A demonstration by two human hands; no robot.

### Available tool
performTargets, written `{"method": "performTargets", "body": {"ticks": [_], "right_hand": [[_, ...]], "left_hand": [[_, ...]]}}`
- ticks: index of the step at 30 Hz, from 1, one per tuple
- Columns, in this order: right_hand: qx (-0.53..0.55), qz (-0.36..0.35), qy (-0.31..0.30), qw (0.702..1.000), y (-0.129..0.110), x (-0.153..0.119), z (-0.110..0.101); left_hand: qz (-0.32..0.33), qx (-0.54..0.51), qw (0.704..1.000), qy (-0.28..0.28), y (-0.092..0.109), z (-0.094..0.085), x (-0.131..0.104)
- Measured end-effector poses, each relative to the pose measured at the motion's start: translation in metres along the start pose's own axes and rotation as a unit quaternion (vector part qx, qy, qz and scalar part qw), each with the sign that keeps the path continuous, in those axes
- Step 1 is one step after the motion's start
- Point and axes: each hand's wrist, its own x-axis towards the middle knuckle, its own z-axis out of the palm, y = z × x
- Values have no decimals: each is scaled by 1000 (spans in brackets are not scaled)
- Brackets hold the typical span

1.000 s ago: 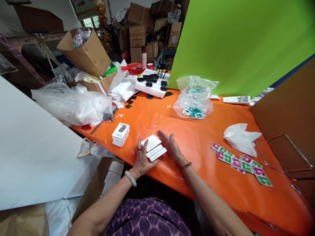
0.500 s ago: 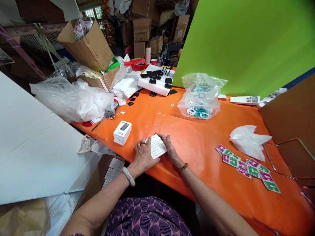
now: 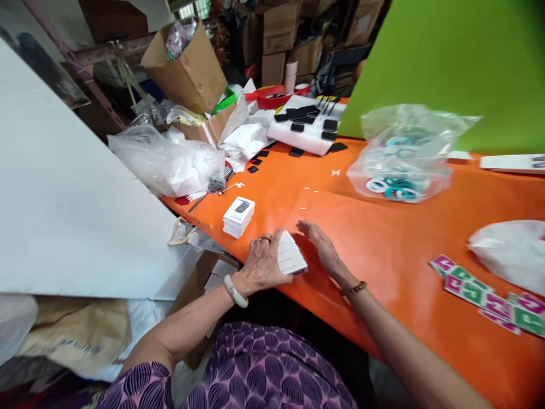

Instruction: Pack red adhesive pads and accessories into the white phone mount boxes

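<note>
Boxes, white, sit clasped in my left hand near the orange table's front edge, my right hand open and apart just beside them; one stack already stands leftward, this batch is not yet released, total left unclear.

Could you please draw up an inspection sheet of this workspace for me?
Surface: glossy orange tabletop, with small white pieces on it.
Work items: small white rectangular boxes at the left hand; stack of white printed boxes nearby.
Clutter: clear plastic bag of teal and white rings; pink, green and white cards; white foam block bearing flat black pieces.
Hands: left grips the small boxes; right hand open, apart from them.
Cables: nothing clearly seen.
Surroundings: flat green panel; brown cardboard cartons behind.
</note>
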Motion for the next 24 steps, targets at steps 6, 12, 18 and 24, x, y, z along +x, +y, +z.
{"method": "performTargets", "body": {"ticks": [6, 12, 18, 24], "right_hand": [[-354, -146, -71, 921, 14, -10, 22], [-527, -206, -97, 819, 13, -21, 37], [-571, -207, -96, 789, 13, -21, 41], [-597, -202, -111, 768, 19, -18, 40]], "left_hand": [[-141, -63, 987, 51, -83, -20, -112], [-372, -27, 926, 62, -185, 31, -208], [-460, -30, 885, 62, -240, 101, -237], [-500, -76, 862, 42, -273, 170, -233]]}}
